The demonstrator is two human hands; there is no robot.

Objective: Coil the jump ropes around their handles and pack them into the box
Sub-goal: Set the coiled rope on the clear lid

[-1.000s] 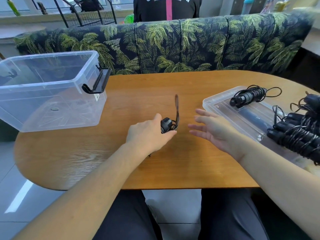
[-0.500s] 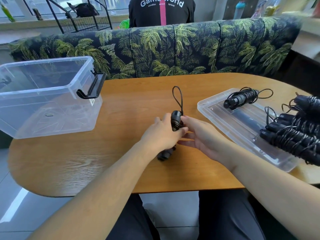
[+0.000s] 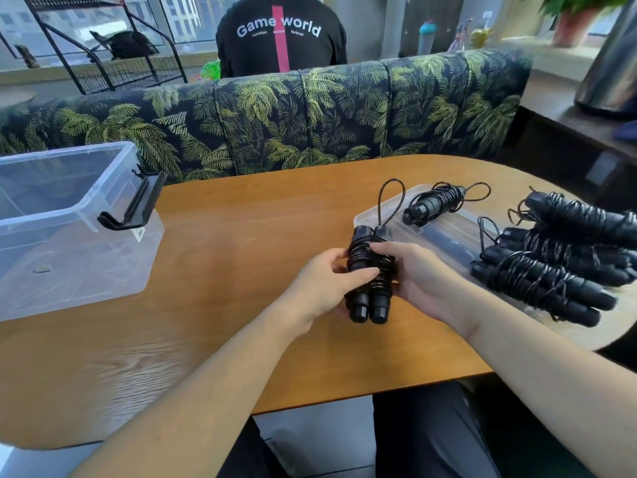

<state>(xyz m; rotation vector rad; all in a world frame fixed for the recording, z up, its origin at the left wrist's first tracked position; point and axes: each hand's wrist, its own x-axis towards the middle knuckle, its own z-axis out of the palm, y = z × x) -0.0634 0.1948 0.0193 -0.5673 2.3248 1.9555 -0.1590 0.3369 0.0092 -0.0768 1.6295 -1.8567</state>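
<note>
A black jump rope (image 3: pixel 370 270), its cord coiled around two side-by-side handles, is held over the middle of the wooden table (image 3: pixel 224 305). My left hand (image 3: pixel 324 284) grips it from the left, thumb across the coils. My right hand (image 3: pixel 413 274) holds it from the right. A loop of cord sticks up from the far end. The clear plastic box (image 3: pixel 69 229) with a black latch stands empty at the table's left edge. Another coiled rope (image 3: pixel 436 203) lies on the clear lid (image 3: pixel 386 212). Several coiled ropes (image 3: pixel 558 257) are piled at the right.
A palm-print sofa back (image 3: pixel 310 122) runs along the table's far side. Behind it sits a person in a black shirt (image 3: pixel 281 36). A dark counter with a metal vessel (image 3: pixel 610 63) stands at the far right. My legs are under the near edge.
Both hands have closed on the jump rope and lifted it clear of the table, handles now side by side and pointing towards me. The camera has tilted up and shifted.
</note>
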